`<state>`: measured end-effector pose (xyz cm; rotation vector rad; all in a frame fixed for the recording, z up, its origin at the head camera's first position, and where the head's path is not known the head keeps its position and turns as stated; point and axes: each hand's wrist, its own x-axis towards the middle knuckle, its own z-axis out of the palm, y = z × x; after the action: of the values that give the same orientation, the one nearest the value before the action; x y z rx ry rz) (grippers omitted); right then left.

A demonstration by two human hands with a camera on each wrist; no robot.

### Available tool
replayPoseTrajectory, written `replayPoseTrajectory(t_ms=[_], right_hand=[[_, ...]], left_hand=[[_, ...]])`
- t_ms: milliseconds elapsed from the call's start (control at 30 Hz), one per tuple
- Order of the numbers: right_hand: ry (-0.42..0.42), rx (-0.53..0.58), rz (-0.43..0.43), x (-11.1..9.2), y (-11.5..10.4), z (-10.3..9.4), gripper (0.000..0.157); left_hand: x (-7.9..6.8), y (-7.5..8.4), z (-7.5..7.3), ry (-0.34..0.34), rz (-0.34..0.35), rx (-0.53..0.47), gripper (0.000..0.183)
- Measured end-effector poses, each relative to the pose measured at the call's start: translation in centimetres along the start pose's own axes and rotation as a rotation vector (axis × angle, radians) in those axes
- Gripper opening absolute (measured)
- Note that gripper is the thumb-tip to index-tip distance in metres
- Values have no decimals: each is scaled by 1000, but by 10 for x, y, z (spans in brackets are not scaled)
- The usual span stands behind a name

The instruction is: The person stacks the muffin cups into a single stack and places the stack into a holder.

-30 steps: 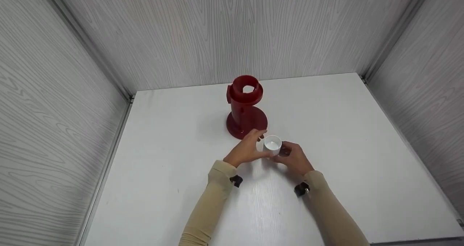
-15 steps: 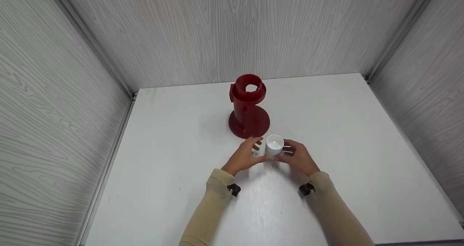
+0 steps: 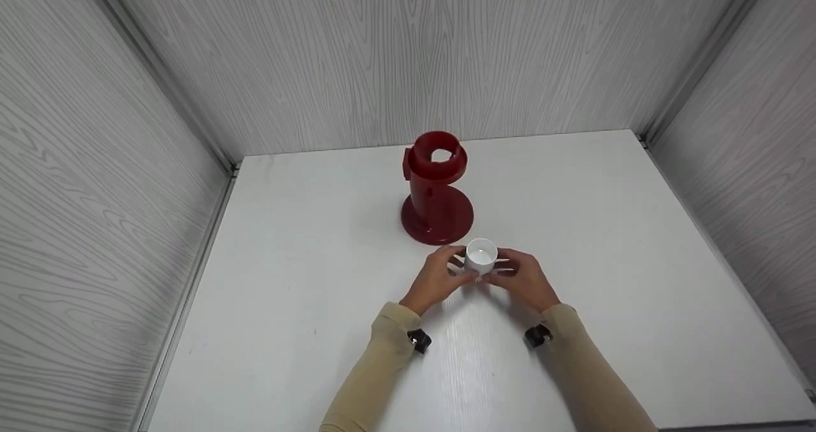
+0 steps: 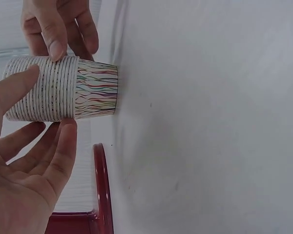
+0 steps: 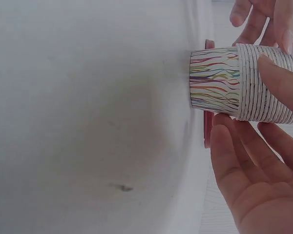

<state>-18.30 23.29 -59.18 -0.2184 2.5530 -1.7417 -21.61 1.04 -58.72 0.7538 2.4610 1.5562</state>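
Observation:
A stack of nested paper cups (image 3: 481, 257) stands upright in front of the red stand, its open white mouth facing up in the head view. Wavy coloured lines cover the lowest cup (image 4: 96, 90), whose base is right at the tabletop in both wrist views. On the stack's left side, my left hand (image 3: 438, 276) grips it between thumb and fingers, the thumb lying across the layered rims. My right hand (image 3: 526, 280) holds the opposite side, its thumb (image 5: 278, 80) on the near face and its fingers behind. Both thumbs come close together at the front.
Just behind the cups rises a red stand (image 3: 419, 196) with a round base and a ring-shaped holder on top. The white table (image 3: 306, 241) is bounded by grey wood-grain panels (image 3: 395, 62) at the back and both sides.
Half a second ago my left fingers were spread away from the stack; they have drawn in against it, with the hand slightly nearer to me. The right hand keeps its hold.

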Motion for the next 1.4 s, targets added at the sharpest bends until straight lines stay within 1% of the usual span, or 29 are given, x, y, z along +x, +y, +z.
replayPoseTrajectory(t_ms=[167, 333, 467, 633, 800, 967, 1133, 1400], right_hand=[[13, 5, 5, 1, -1, 1, 56], [25, -10, -21, 1, -1, 4, 53], [20, -15, -30, 2, -4, 7, 52], [21, -9, -54, 5, -13, 7, 51], [12, 8, -77, 9, -27, 5, 50], [15, 10, -96, 16, -42, 1, 50], [20, -12, -129, 23, -62, -6, 50], [35, -57, -203, 38, -94, -16, 51]], left_hand=[[1, -3, 0, 16, 2, -9, 51], [0, -4, -2, 22, -1, -23, 50], [-2, -1, -6, 19, -11, -7, 50], [-1, 4, -14, 26, 11, 25, 51], [0, 13, -24, 38, 30, 42, 52], [3, 23, -36, 61, 24, 54, 53], [7, 38, -48, 90, 27, 61, 56], [17, 59, -72, 131, 72, 58, 57]])
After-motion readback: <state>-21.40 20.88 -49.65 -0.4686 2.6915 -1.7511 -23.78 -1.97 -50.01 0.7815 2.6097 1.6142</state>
